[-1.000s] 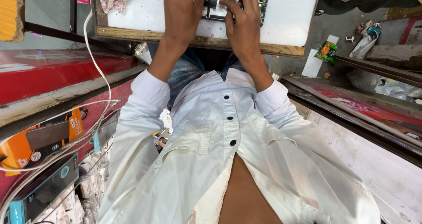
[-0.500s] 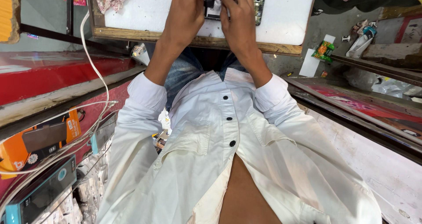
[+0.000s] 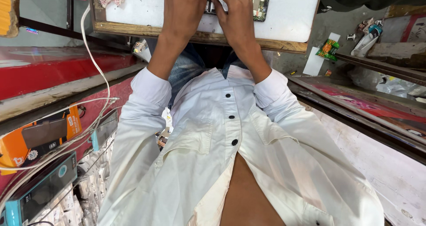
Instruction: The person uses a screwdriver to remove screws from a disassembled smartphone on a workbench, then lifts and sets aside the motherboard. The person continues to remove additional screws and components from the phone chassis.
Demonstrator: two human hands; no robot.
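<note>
- Opened dark smartphone with bare green circuit board point(image 3: 260, 2): lies flat on the white work board with a wooden front edge point(image 3: 146, 11), at the top of the head view, mostly hidden under the hands.
- Back cover already off, camera lenses and board exposed at the right end; judging by that, well into the open-up stage, with nothing closed up again yet.
- Left hand point(image 3: 184, 8): fingers curled down and pressed onto the phone's left part.
- Right hand point(image 3: 237, 15): fingertips bunched against the left hand's, working at one spot on the phone; cannot tell whether pinching a small part or a tool.
- Beside the white buttoned shirt point(image 3: 222, 141): a white cable point(image 3: 94, 62) hanging down on the left, an orange carton point(image 3: 40, 137) and a teal boxed item point(image 3: 42, 190) below it.
- Against the frame a second ago: hands drawn closer together, covering more of the phone; board and phone sitting higher in the picture.
</note>
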